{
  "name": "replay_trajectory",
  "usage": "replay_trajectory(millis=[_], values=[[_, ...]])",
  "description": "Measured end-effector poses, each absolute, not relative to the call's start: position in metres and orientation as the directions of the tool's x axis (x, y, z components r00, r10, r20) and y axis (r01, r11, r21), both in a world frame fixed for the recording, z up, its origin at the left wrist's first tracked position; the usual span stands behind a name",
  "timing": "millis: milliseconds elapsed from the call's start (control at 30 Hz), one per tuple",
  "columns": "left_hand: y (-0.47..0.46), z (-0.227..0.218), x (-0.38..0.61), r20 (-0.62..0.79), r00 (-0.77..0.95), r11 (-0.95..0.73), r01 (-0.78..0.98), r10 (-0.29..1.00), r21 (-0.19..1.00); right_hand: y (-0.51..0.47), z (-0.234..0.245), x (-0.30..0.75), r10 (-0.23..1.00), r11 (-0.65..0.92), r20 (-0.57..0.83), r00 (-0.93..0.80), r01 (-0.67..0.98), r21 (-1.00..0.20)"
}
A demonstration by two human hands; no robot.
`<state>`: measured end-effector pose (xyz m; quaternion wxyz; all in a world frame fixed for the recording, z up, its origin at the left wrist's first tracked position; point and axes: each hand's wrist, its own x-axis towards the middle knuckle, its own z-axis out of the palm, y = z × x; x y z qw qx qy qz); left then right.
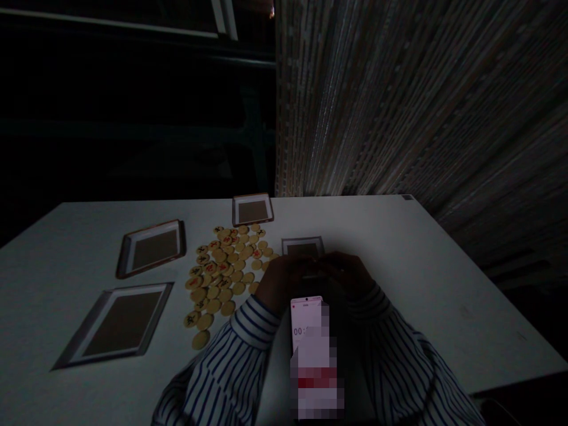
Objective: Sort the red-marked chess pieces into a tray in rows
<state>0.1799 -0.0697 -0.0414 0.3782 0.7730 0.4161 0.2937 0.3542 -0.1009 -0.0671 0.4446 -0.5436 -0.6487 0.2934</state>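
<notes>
White table [399, 236] in my view, shallow tray [303, 239] on it, my left hand [286, 278] and right hand [350, 275] meeting over it, fingers curled; how open, gripping what, I can't tell. Smartphone [310, 331] glowing nearer, xiangqi pieces [232, 258] heaped just left!

The left hand [287, 277] and right hand [348, 272] are being held close together at a tray [302, 240], details being hidden by gloom; a lit phone [307, 316] is being framed by striped sleeves [231, 367]; round pieces [224, 275] are being flanked by three more trays [183, 239].
</notes>
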Motion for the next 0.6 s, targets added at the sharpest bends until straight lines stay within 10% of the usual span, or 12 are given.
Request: replay_trajectory(millis=[367, 600], values=[[-0.064, -0.049, 0.183, 0.068, 0.505, -0.293, 0.381, 0.861, 0.877, -0.099, -0.072, 0.355, 0.965, 0.228, 0.261, -0.006, 0.503, -0.833], [-0.062, -0.056, 0.185, 0.117, 0.461, -0.416, 0.627, 0.88, 0.659, -0.101, -0.076, 0.362, 0.95, 0.185, 0.294, 0.108, 0.566, -0.804]])
